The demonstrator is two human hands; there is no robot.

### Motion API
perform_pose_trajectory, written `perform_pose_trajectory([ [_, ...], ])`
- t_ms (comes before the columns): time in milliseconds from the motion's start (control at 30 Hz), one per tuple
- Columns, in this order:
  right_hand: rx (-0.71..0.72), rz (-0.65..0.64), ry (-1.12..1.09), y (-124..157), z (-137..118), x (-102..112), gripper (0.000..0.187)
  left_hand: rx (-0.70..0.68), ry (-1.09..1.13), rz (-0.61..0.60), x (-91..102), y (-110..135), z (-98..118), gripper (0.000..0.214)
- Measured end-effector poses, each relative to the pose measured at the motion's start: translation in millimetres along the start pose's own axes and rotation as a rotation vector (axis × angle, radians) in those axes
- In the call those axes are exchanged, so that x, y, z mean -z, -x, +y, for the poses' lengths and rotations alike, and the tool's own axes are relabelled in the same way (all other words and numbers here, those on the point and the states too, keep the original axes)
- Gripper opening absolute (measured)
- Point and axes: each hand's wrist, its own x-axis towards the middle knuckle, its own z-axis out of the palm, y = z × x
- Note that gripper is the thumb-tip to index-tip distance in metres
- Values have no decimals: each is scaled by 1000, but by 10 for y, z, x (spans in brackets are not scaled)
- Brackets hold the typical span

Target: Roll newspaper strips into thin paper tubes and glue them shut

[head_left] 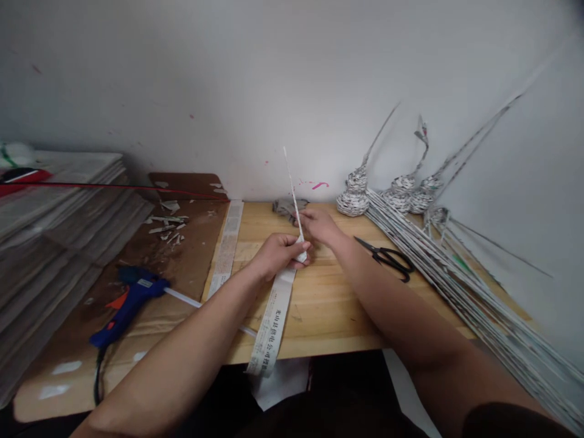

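Observation:
My left hand (pixel 283 253) pinches a newspaper strip (pixel 274 322) at the point where it is rolled into a thin paper tube (pixel 294 193). From there the tube rises, tilted slightly left, toward the wall. The flat printed part of the strip trails down over the table's front edge. Just above, my right hand (pixel 322 226) has its fingertips closed around the lower part of the tube. Behind the fingers lies a crumpled grey cloth (pixel 283 208), partly hidden.
Black-handled scissors (pixel 387 254) lie right of my right forearm, beside a long bundle of paper tubes (pixel 438 277). Woven paper gourds (pixel 353 198) stand by the wall. On the left are a blue glue gun (pixel 130 304), paper scraps (pixel 168 228), another strip (pixel 227 246) and stacked newspapers (pixel 59 243).

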Motion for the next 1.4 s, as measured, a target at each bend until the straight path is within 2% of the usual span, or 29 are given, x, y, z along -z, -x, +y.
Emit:
perform_pose_trajectory([
  [67,-103,-57,-424,227,-45,99,53,2,-34,-3,-6,-2,-8,35],
  [100,-145,-109,-547,331,-69,132,58,3,-54,-7,-9,-3,-14,36],
  [167,-192,-141,-674,495,-109,158,52,3,-95,-5,-15,-8,-31,39],
  [267,-193,-108,-763,605,-124,112,40,-2,-150,-11,-13,-20,-68,43],
  [400,-125,-134,-763,596,-64,58,39,-6,-195,-47,5,-25,-88,44],
  [567,-98,-212,-745,584,-18,149,35,42,-133,-96,-16,23,-42,45],
  [833,-8,-233,-642,626,-60,257,30,78,-115,-13,-50,28,-45,29],
  [967,13,-268,-656,620,-40,246,31,100,-85,-32,-47,42,-15,32],
  [1200,17,-222,-650,605,-19,297,31,93,-56,-58,-24,70,31,37],
  [1267,15,-211,-637,592,-1,310,31,57,-76,-10,-12,47,20,38],
  [1400,8,-201,-658,555,46,272,36,-79,-172,165,27,1,28,50],
])
